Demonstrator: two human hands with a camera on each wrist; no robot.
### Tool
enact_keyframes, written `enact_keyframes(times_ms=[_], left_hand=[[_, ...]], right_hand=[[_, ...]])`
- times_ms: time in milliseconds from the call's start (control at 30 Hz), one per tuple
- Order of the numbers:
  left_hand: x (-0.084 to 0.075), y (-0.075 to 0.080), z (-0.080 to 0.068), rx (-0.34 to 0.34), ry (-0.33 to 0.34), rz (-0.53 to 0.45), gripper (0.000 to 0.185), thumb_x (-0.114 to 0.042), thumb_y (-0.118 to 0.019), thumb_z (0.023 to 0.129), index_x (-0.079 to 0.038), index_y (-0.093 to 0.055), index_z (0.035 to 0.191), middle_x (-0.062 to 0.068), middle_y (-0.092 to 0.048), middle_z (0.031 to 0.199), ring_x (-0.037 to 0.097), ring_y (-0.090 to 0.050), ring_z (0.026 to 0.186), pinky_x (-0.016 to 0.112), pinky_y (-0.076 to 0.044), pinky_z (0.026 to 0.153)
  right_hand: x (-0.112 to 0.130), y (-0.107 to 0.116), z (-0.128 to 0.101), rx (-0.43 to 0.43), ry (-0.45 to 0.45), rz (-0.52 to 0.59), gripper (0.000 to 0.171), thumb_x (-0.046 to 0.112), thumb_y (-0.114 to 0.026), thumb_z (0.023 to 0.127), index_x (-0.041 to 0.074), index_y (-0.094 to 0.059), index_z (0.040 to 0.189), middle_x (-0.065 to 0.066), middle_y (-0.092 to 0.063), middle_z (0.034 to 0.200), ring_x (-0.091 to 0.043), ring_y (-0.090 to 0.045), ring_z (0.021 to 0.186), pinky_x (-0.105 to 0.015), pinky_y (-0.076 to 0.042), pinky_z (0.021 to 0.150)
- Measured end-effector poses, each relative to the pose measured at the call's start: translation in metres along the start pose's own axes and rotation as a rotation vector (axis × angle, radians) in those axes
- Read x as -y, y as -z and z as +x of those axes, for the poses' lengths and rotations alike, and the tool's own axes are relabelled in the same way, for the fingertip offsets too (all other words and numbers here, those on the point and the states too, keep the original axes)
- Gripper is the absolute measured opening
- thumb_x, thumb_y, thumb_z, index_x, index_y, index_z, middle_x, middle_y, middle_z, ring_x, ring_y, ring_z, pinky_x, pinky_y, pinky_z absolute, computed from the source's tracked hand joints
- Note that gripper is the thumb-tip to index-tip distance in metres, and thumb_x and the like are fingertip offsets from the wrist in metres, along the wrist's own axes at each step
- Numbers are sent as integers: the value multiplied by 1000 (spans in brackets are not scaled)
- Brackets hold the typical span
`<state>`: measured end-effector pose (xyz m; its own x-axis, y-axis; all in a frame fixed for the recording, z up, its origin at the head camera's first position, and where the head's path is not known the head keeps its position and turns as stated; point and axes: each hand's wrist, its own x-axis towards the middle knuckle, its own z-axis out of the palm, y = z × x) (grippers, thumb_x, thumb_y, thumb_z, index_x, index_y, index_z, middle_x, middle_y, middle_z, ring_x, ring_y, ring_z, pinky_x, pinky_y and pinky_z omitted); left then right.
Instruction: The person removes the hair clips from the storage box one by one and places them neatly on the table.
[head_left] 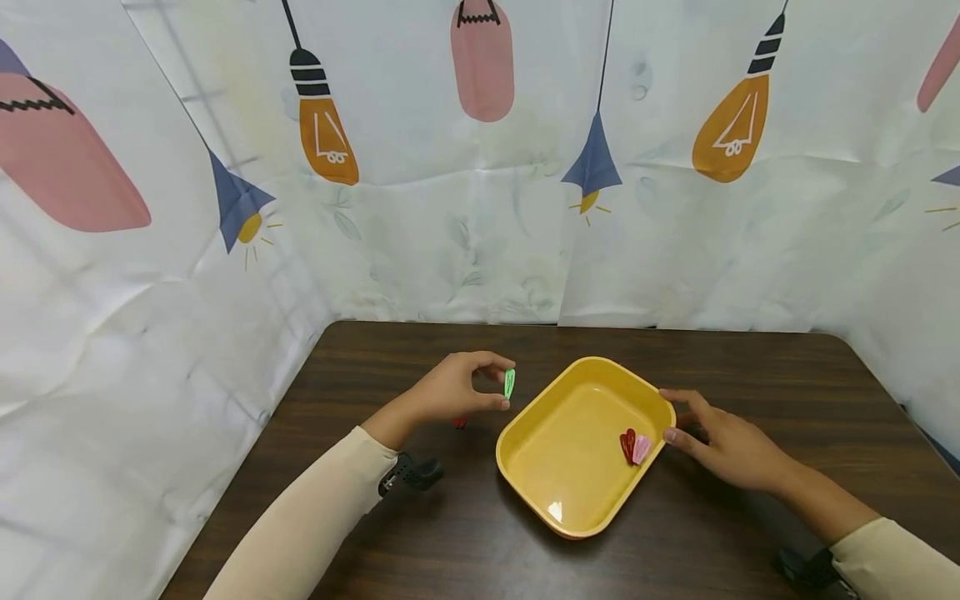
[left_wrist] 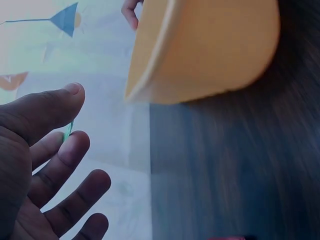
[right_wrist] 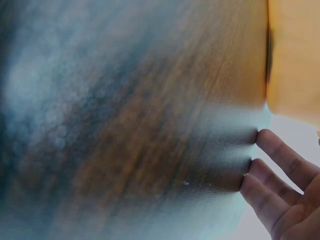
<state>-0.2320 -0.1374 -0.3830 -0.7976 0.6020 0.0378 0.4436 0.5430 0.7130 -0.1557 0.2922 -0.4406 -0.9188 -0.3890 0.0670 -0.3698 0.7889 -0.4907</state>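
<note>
With left grip [head_left: 461, 387] set in a light pinch, holding green clip [head_left: 509, 384] upright between thumb below and fingertip above, just off the left edge of yellow tray [head_left: 555, 446], not over it. Catching only the ends, probably to suit something so thin and to leave most of it exposed. Holding lower fingers loose in the left wrist view, likely unneeded for so small a load.

With right grip [head_left: 731, 446] relaxed and spread, touching the right-hand corner of yellow tray with thumb and forefinger at the rim, no small item held; likely steadying against sliding on smooth tabletop [head_left: 435, 533]. Cannot tell how firmly. Apparently touching tabletop with other fingertips in the right wrist view, seemingly for support.

Note yellow tray set askew between both grips, probably for easy reach from either side. Inside, near the right wall: red clip [head_left: 627, 447] and pink clip [head_left: 641, 450], side by side, close to right grip; cannot tell why right there.

On tabletop under left grip: red piece [head_left: 460, 422], mostly hidden by the hand, cut off at the bottom in the left wrist view; cannot tell shape. Behind: patterned cloth [head_left: 420, 233], likely hung as a backdrop
</note>
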Motion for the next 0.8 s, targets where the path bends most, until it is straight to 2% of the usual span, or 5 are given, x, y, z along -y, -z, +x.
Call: enact_keyframes(times_ms=[233, 400, 500, 667, 800], left_hand=[[14, 4, -10, -4, 29, -11, 54, -26, -84, 89, -14, -64, 137, 9, -68, 113, 31, -63, 111, 53, -49, 97], [23, 4, -16, -16, 23, 16, 53, -26, -83, 89, -14, -64, 137, 2, -68, 110, 28, -62, 109, 52, -49, 98], [28, 5, -20, -21, 22, 29, 54, -27, -83, 89, -12, -64, 137, 2, -68, 113, 27, -62, 110, 52, -48, 99], [36, 9, -28, -21, 49, 12, 56, -26, -84, 89, -10, -63, 138, 8, -68, 118, 31, -61, 113, 54, -48, 99], [41, 12, -32, -53, 57, 50, 56, -25, -85, 87, -10, -65, 137, 4, -67, 123, 29, -60, 116, 54, -46, 103]], right_hand=[[0, 1, 0, 1, 0, 3, 60, 40, -61, 104, 24, -33, 154, -14, -70, 122, -35, -71, 97, -55, -56, 70], [0, 0, 0, 3, 2, 9, 60, 40, -62, 103, 25, -33, 154, -14, -70, 122, -34, -71, 97, -54, -57, 70], [0, -1, -1, 3, -1, 16, 60, 40, -62, 103, 25, -33, 154, -14, -70, 122, -34, -71, 98, -55, -57, 72], [-1, -1, -1, -3, 1, 12, 59, 40, -61, 103, 25, -34, 154, -14, -70, 122, -34, -71, 98, -55, -57, 72], [-2, -1, 0, -12, 7, 2, 59, 41, -61, 104, 25, -34, 153, -14, -71, 121, -33, -71, 97, -54, -57, 71]])
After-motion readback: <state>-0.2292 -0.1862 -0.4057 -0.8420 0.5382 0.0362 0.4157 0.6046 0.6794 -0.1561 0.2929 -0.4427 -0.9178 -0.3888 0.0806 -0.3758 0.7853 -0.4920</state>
